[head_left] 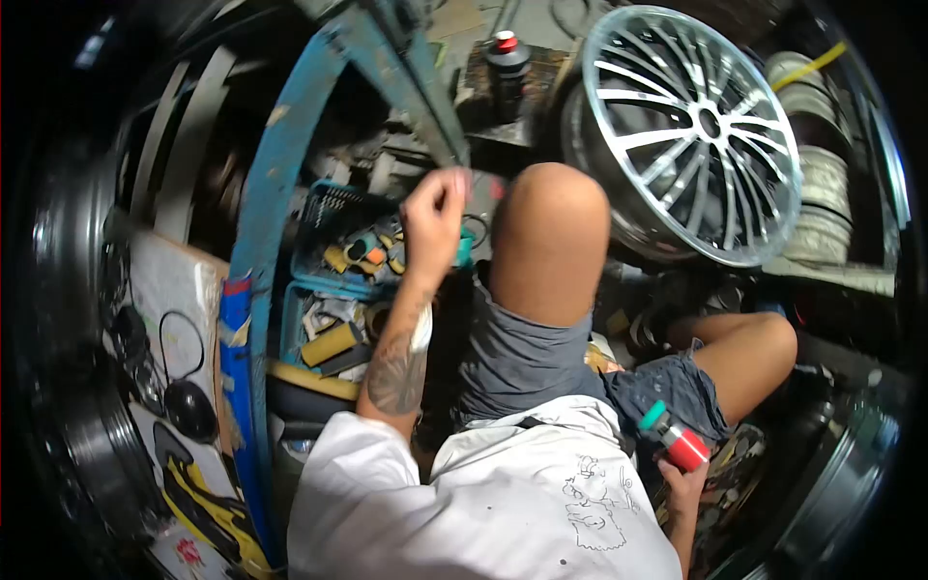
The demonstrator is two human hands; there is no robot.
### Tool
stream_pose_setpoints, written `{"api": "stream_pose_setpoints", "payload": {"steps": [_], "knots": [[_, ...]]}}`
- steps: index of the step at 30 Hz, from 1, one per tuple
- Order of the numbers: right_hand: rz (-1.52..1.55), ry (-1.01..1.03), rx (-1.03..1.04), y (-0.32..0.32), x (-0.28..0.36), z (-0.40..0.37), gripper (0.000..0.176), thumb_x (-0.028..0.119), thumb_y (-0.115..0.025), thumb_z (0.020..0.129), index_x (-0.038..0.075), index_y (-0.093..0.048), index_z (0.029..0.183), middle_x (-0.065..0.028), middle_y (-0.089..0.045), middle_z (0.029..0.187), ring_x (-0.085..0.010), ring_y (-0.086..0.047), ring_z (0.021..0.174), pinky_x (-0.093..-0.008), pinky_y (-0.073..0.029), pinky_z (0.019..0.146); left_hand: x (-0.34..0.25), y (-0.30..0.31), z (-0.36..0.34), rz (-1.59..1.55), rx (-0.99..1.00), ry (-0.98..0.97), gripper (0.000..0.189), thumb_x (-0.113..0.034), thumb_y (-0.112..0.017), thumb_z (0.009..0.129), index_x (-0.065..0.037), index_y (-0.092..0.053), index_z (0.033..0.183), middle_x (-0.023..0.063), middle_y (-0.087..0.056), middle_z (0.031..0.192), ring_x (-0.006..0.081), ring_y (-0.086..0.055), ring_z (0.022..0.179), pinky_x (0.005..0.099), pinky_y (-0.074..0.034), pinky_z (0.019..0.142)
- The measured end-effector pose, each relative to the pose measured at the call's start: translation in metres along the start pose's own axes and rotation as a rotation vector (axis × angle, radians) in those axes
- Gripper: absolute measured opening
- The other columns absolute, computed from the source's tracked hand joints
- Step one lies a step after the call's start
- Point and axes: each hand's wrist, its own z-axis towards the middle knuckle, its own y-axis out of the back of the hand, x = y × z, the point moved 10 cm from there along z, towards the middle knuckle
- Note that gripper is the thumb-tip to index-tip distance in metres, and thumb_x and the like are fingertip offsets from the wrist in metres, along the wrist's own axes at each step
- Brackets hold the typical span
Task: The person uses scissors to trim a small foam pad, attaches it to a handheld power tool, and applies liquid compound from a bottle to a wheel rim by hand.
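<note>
My left hand is raised beside my bent knee, fingers curled toward the thumb; I cannot tell what, if anything, is in them. Behind its wrist a bit of a teal object shows. Low on the right, my right hand is wrapped round a red cylindrical tool with a grey collar and a teal end, close by my other thigh. A silver multi-spoke alloy wheel leans face-up beyond my knees, touched by neither hand.
A dark bottle with a red-and-white cap stands on a stained block. Blue baskets of yellow and grey parts sit left, behind a blue metal frame. More rims are stacked at the right. A yellow-and-black tool lies lower left.
</note>
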Motion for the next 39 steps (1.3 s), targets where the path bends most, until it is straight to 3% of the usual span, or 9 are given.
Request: {"api": "stream_pose_setpoints", "payload": {"steps": [7, 10, 14, 16, 17, 23, 29, 34, 39], "knots": [[-0.527, 0.324, -0.061, 0.001, 0.021, -0.010, 0.040, 0.007, -0.086, 0.062, -0.001, -0.068, 0.097, -0.0105, -0.065, 0.087, -0.0236, -0.062, 0.083, -0.0355, -0.049, 0.077, -0.042, -0.135, 0.257, 0.796, 0.000, -0.152, 0.074, -0.065, -0.062, 0.081, -0.010, -0.062, 0.130, 0.0229, -0.056, 0.135, 0.0414, -0.050, 0.127, 0.0496, -0.042, 0.104], [-0.473, 0.204, -0.134, 0.026, 0.032, -0.005, 0.050, 0.008, -0.086, 0.062, 0.001, -0.069, 0.108, -0.0139, -0.068, 0.096, -0.0233, -0.065, 0.086, -0.0349, -0.051, 0.081, 0.105, -0.190, 0.306, 1.150, 0.682, 0.066, 0.057, -0.059, -0.079, 0.067, -0.003, -0.076, 0.079, 0.0141, -0.073, 0.077, 0.0289, -0.071, 0.076, 0.0396, -0.054, 0.072], [-0.265, 0.228, -0.457, 0.105, 0.064, -0.006, 0.046, -0.001, -0.072, 0.079, 0.001, -0.063, 0.124, -0.0092, -0.066, 0.104, -0.0171, -0.063, 0.098, -0.0305, -0.050, 0.088, 0.179, -0.204, 0.249, 1.323, 1.151, 0.246, 0.054, -0.051, -0.080, 0.068, -0.002, -0.075, 0.092, 0.0129, -0.073, 0.085, 0.0253, -0.070, 0.075, 0.0410, -0.056, 0.068], [-0.165, 0.354, -0.544, 0.126, 0.095, 0.011, 0.040, -0.002, -0.066, 0.084, 0.001, -0.062, 0.124, -0.0083, -0.066, 0.102, -0.0153, -0.062, 0.099, -0.0291, -0.049, 0.087, 0.157, -0.190, 0.159, 1.015, 1.458, 0.738, 0.041, -0.046, -0.073, 0.077, -0.008, -0.073, 0.091, 0.0085, -0.073, 0.085, 0.0244, -0.067, 0.070, 0.0403, -0.055, 0.066], [-0.110, 0.435, -0.554, 0.129, 0.110, 0.024, 0.038, -0.002, -0.064, 0.086, 0.000, -0.062, 0.124, -0.0082, -0.066, 0.101, -0.0146, -0.062, 0.097, -0.0286, -0.050, 0.086, 0.167, -0.169, 0.136, 0.745, 1.244, 1.148, 0.036, -0.044, -0.071, 0.079, -0.010, -0.071, 0.092, 0.0067, -0.072, 0.082, 0.0243, -0.066, 0.067, 0.0399, -0.055, 0.065], [-0.466, 1.011, 0.074, 0.022, 0.258, 0.097, 0.038, 0.015, -0.070, 0.087, 0.008, -0.062, 0.123, -0.0162, -0.068, 0.102, -0.0329, -0.067, 0.091, -0.0391, -0.054, 0.079, 0.059, -0.122, 0.146, -0.075, 0.281, 1.146, 0.042, -0.038, -0.070, 0.082, -0.008, -0.058, 0.110, 0.0140, -0.065, 0.096, 0.0299, -0.068, 0.075, 0.0448, -0.061, 0.063], [-0.546, 1.035, 0.376, -0.079, 0.313, 0.169, 0.042, 0.024, -0.059, 0.095, 0.012, -0.055, 0.136, -0.0173, -0.069, 0.100, -0.0360, -0.067, 0.091, -0.0449, -0.052, 0.079, -0.132, -0.153, 0.149, -0.555, 0.412, 0.130, 0.063, -0.031, -0.062, 0.094, -0.002, -0.036, 0.143, 0.0213, -0.052, 0.134, 0.0365, -0.059, 0.118, 0.0514, -0.052, 0.100], [-0.200, 1.221, 0.387, -0.131, 0.345, 0.195, 0.071, 0.029, -0.058, 0.100, 0.014, -0.019, 0.158, -0.0214, -0.056, 0.131, -0.0332, -0.066, 0.100, -0.0385, -0.050, 0.088, -0.229, -0.207, 0.172, -0.903, 0.422, -0.011, 0.082, -0.055, -0.062, 0.090, -0.004, -0.033, 0.147, 0.0229, -0.050, 0.136, 0.0420, -0.056, 0.119, 0.0556, -0.051, 0.099], [-0.179, 1.046, 0.194, -0.121, 0.338, 0.239, 0.064, 0.027, -0.055, 0.101, 0.012, -0.025, 0.156, -0.0212, -0.068, 0.091, -0.0390, -0.068, 0.085, -0.0421, -0.051, 0.079, -0.185, -0.277, 0.155, -0.916, 0.439, 0.104, 0.077, -0.059, -0.057, 0.089, 0.000, -0.044, 0.138, 0.0234, -0.055, 0.128, 0.0410, -0.060, 0.115, 0.0596, -0.052, 0.096]]}}
